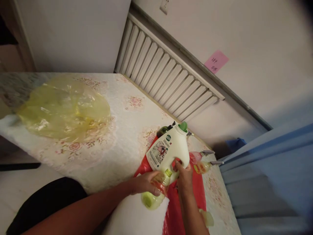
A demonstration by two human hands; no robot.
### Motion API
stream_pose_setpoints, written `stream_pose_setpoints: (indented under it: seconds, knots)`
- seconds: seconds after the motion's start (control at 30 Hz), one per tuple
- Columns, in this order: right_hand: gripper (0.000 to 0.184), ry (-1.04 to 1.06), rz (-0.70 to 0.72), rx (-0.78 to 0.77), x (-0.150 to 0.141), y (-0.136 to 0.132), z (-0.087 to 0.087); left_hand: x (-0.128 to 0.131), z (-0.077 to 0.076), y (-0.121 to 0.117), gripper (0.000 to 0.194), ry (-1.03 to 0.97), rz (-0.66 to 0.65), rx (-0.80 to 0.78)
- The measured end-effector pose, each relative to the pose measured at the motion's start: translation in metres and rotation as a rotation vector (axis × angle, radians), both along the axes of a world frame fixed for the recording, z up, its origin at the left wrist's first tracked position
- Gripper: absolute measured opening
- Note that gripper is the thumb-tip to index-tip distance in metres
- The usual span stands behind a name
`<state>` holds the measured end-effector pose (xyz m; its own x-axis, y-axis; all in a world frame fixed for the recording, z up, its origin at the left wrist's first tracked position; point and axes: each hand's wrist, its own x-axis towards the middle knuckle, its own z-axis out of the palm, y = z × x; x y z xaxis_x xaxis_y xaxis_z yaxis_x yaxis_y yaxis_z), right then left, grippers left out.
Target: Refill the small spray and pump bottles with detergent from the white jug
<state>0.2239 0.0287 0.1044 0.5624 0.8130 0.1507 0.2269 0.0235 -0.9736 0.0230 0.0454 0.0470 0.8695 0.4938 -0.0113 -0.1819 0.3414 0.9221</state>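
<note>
A white detergent jug with a flower-picture label tilts over the table, green showing in its uncapped-looking mouth. My right hand is closed around its handle. Just left of it, my left hand grips a clear yellow-green bottle with a reddish label, its neck pointing up towards the jug. Whether the bottle has its cap on, I cannot tell. Beneath both lies red plastic sheeting. A white sheet or padding extends below my left forearm.
Beyond the jug are a dark green bottle, a pink bottle and an orange-labelled bottle. A pale container sits lower right. A puffed yellow plastic bag covers the table's left. A radiator and blue curtain border the table.
</note>
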Motion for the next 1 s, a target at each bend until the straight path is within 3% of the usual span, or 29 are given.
stream_pose_setpoints:
  seconds: [0.3, 0.53, 0.63, 0.77, 1.0]
  knots:
    - [0.021, -0.018, -0.035, 0.084, -0.013, 0.025, 0.02, -0.001, 0.012, -0.003, 0.071, -0.093, 0.006, -0.081]
    - [0.023, -0.053, -0.094, 0.2, -0.011, 0.028, 0.067, -0.002, 0.014, -0.003, 0.068, -0.056, -0.036, -0.061]
    - [0.023, -0.067, -0.084, 0.262, -0.008, 0.018, 0.095, 0.0, 0.01, -0.004, 0.074, -0.071, -0.044, -0.014]
    - [0.021, -0.105, -0.099, 0.255, 0.001, -0.008, 0.127, 0.001, 0.008, -0.001, 0.091, -0.038, 0.078, 0.088]
    - [0.031, -0.331, -0.163, -0.061, 0.032, -0.076, 0.153, 0.003, 0.013, -0.001, 0.085, 0.06, 0.238, 0.334]
